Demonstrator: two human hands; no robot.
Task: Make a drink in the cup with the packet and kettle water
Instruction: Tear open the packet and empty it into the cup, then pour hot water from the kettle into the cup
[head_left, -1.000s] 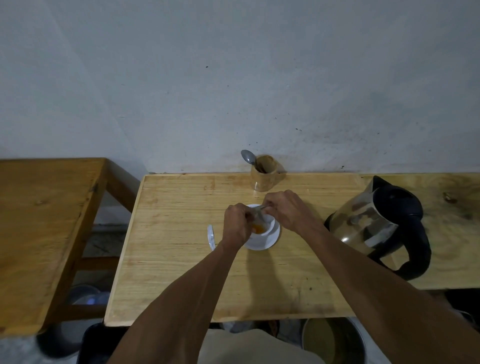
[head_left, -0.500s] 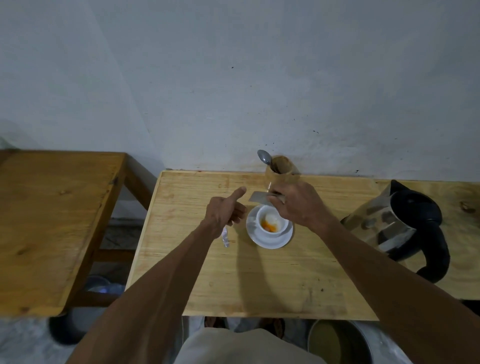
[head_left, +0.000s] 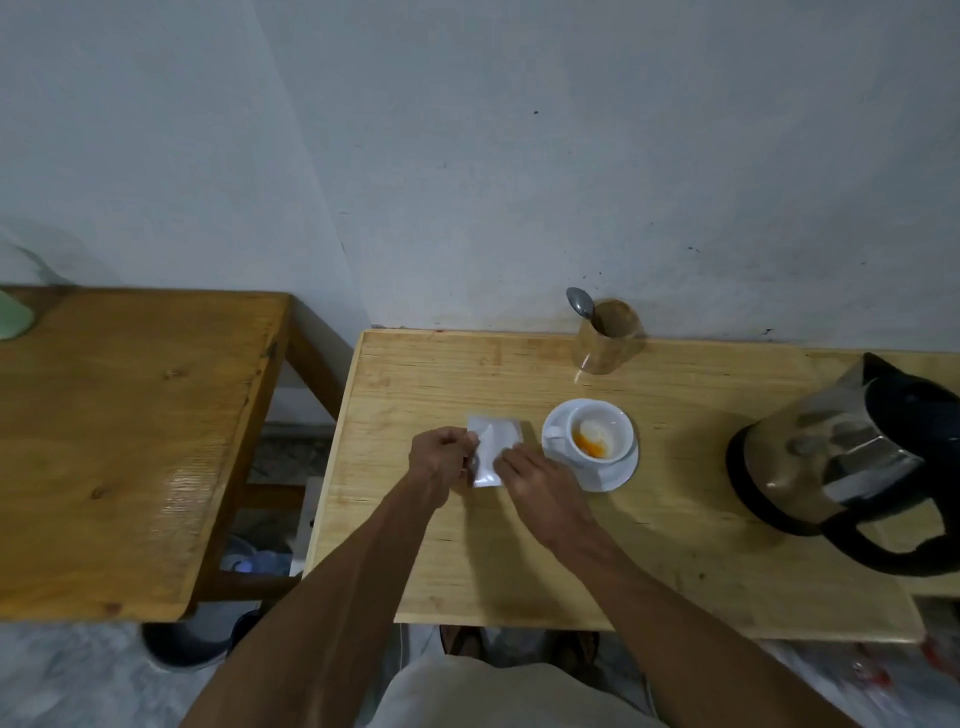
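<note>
A white cup (head_left: 597, 432) stands on a white saucer (head_left: 613, 475) in the middle of the light wooden table (head_left: 649, 545); orange and white powder lies inside it. Just left of the saucer, a silvery white packet (head_left: 493, 441) is pinched from both sides: my left hand (head_left: 441, 460) grips its left edge and my right hand (head_left: 530, 480) holds its lower right corner. The steel kettle (head_left: 836, 457) with a black handle sits at the right, apart from both hands.
A wooden holder (head_left: 608, 338) with a spoon (head_left: 581, 304) in it stands at the back by the wall. A darker wooden table (head_left: 130, 441) is to the left, with a gap between. Buckets and items lie on the floor below.
Both hands have left the cup and moved to its left with the packet, which they now hold together. The view has shifted left and down.
</note>
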